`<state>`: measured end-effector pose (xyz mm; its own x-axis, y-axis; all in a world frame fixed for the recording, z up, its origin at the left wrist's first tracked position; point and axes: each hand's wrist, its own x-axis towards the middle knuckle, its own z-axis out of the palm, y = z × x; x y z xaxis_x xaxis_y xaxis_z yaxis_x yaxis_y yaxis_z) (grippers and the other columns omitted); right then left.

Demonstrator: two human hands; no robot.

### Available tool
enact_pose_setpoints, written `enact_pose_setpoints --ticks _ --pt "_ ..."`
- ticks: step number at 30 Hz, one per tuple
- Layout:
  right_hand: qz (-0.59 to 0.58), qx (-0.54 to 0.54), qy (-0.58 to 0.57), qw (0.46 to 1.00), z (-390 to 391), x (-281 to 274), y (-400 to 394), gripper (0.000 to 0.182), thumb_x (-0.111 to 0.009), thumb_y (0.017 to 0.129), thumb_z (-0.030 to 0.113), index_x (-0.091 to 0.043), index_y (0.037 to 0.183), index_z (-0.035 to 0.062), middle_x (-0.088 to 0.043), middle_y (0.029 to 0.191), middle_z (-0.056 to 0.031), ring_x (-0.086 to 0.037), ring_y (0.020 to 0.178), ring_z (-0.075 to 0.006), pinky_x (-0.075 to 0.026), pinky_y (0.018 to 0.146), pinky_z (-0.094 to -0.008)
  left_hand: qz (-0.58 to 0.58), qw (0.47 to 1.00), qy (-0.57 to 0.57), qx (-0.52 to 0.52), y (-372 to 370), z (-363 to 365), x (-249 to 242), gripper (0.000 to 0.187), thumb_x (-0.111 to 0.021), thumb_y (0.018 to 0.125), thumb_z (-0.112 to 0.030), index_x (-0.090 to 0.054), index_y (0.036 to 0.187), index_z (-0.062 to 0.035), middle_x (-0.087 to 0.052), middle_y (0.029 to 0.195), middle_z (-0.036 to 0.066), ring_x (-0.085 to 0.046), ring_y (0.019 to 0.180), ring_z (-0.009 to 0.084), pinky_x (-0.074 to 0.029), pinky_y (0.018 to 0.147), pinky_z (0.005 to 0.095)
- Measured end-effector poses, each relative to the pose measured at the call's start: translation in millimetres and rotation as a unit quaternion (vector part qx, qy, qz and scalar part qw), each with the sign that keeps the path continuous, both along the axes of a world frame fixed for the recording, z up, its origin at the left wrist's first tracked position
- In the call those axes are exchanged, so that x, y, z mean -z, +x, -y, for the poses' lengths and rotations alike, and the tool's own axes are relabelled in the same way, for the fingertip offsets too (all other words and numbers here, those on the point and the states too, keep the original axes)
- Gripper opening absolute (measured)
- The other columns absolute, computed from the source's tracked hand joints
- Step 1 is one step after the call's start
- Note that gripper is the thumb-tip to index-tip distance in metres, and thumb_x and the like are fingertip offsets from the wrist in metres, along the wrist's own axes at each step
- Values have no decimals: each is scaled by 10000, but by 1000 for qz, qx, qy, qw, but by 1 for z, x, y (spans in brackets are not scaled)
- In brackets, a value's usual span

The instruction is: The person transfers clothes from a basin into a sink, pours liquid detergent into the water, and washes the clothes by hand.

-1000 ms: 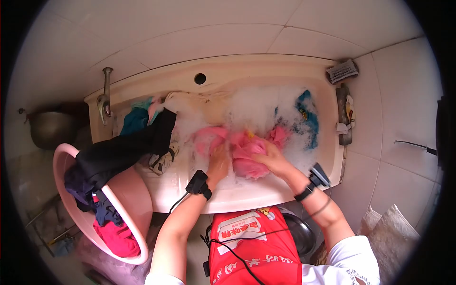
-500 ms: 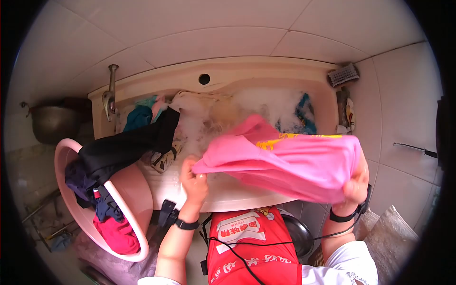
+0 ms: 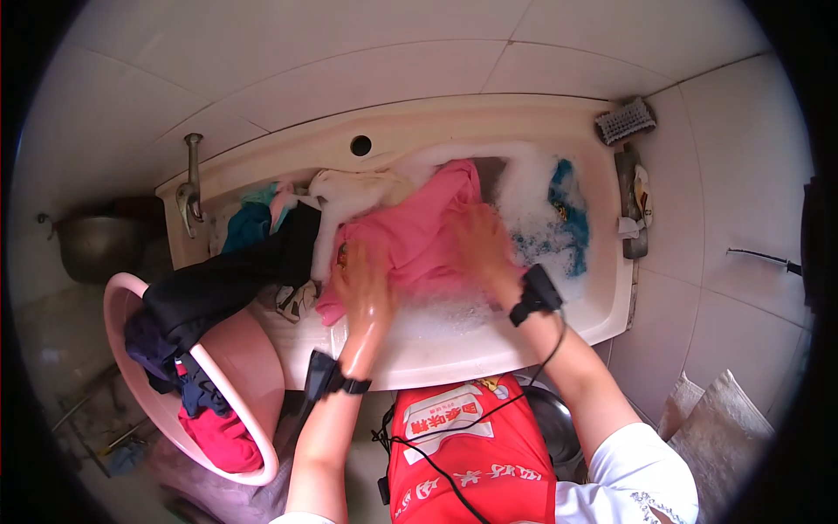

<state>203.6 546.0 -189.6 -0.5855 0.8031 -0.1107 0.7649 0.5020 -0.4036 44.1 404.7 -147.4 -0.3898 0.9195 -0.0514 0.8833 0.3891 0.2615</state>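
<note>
A pink shirt [image 3: 415, 229] lies spread in the suds of a pale pink basin [image 3: 367, 375]. My left hand [image 3: 362, 284] rests on its left part, fingers stretched out and pointing away from me. On the shirt's right part is my right hand [image 3: 482, 247], somewhat blurred, its fingers also looking stretched out. Black bands circle both wrists. To the left, black trousers [image 3: 231, 272] hang from a pink tub [image 3: 249, 358] into the basin. A blue patterned cloth [image 3: 569, 214] floats in foam at the right.
A metal tap [image 3: 190, 188] stands at the basin's back left. Teal clothing [image 3: 249, 227] and a cream cloth [image 3: 358, 186] lie in the basin. A brush [image 3: 626, 121] sits on the back right corner. Black cables cross my red apron [image 3: 471, 454]. A metal pot [image 3: 100, 247] is at the left.
The pink shirt, held up between both hands above the basin before, is now down in the suds. Both hands have moved forward onto it, the right one also leftward.
</note>
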Motion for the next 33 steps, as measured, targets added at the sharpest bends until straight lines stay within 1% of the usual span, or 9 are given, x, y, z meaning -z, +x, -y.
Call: enact_pose_setpoints --ticks 6,11,14,20,22,24,26,29,33 --pt "111 -213 15 971 41 69 38 716 -698 677 333 -432 1328 202 -334 1388 -160 -265 1283 -364 -258 1016 -540 62 976 -108 177 -2 -24 60 872 -735 632 -303 -323 1395 -210 -174 1483 134 -115 1372 349 -147 1009 643" --pt "20 -254 -370 893 11 175 96 497 -616 779 302 -513 1247 167 -441 1307 -146 -337 1222 -399 -267 1019 -517 45 970 -173 164 11 -7 131 693 -670 688 -431 -464 1293 -163 -256 1453 115 -148 1362 345 -138 995 670" --pt "67 -223 2 972 43 113 97 354 -566 828 261 -575 1150 116 -491 1246 -145 -409 1167 -359 -325 1002 -407 -27 985 -114 127 22 -2 178 573 -627 722 -445 -535 1177 -109 -336 1396 150 -242 1311 379 -157 1003 653" --pt "-122 -50 -256 958 38 223 176 298 -454 870 180 -596 1086 34 -580 1073 -182 -555 1001 -298 -403 932 -353 126 920 -278 247 25 54 256 310 -563 763 -278 -648 964 -58 -526 1170 180 -378 1225 392 -292 902 673" --pt "-56 -85 -135 986 38 161 119 288 -480 858 154 -587 1083 9 -588 1059 -164 -563 984 -264 -419 913 -341 156 986 -56 -12 41 79 295 483 -611 725 -300 -580 1132 -42 -532 1145 186 -422 1178 397 -357 893 604" --pt "15 -114 -11 993 44 100 79 283 -506 847 127 -578 1080 -16 -597 1046 -146 -572 967 -229 -435 894 -329 173 933 -291 121 43 27 212 676 -653 710 -308 -419 1280 -29 -466 1223 211 -393 1191 407 -351 932 543" --pt "-157 65 -418 892 38 64 63 336 -613 775 90 -572 1091 -16 -606 1064 -98 -579 931 -158 -476 819 -313 184 883 -384 196 43 -10 124 788 -674 702 -311 -338 1354 -23 -433 1263 224 -379 1198 411 -348 951 512" --pt "-369 153 -536 744 25 -54 64 371 -626 789 116 -541 1117 -36 -621 1013 -78 -578 899 -117 -468 786 -260 262 955 -24 134 45 -20 63 959 -735 655 -361 -235 1373 29 -297 1384 225 -292 1265 390 -242 1033 482" --pt "-403 27 -428 809 15 -175 89 318 -689 709 66 -595 996 -33 -642 900 -72 -576 836 -99 -469 724 -259 408 902 117 76 50 -31 19 1178 -804 540 -424 -129 1401 14 -201 1435 218 -198 1326 383 -164 1082 452"
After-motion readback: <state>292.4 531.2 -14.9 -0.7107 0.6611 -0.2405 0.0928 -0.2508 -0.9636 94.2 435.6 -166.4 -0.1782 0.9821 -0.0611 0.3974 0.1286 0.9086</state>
